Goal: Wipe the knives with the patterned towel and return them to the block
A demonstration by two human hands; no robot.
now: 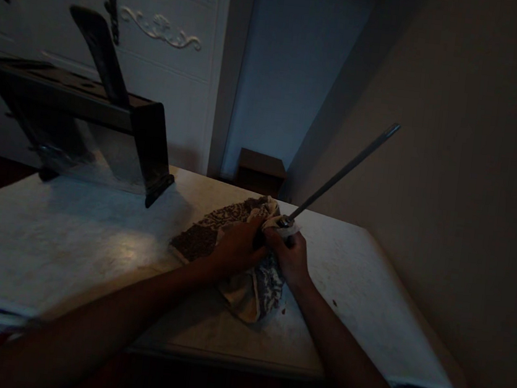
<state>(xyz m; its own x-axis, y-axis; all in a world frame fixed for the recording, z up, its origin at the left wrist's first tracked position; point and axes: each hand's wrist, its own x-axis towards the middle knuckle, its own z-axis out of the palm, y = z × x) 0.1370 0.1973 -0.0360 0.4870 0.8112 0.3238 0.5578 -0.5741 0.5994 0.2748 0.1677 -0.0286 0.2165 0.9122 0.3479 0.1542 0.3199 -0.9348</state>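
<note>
A thin grey metal rod, like a honing steel [342, 174], slants up and to the right from between my hands. Its lower end is wrapped in a patterned brown and cream cloth [203, 228], whose loose folds hang onto the table. My left hand [238, 244] is closed around the lower, handle end, most of which is hidden by fingers and cloth. Close beside it, my right hand [292, 257] pinches the cloth around the base of the rod. The dim light blurs the finger detail.
A black knife block [147, 144] with clear sides stands at the left of the white table [348, 260], one dark knife handle [101, 54] sticking up. Behind are a white panelled door [172, 84] and a small brown box [262, 163]. A wall [451, 178] borders the right.
</note>
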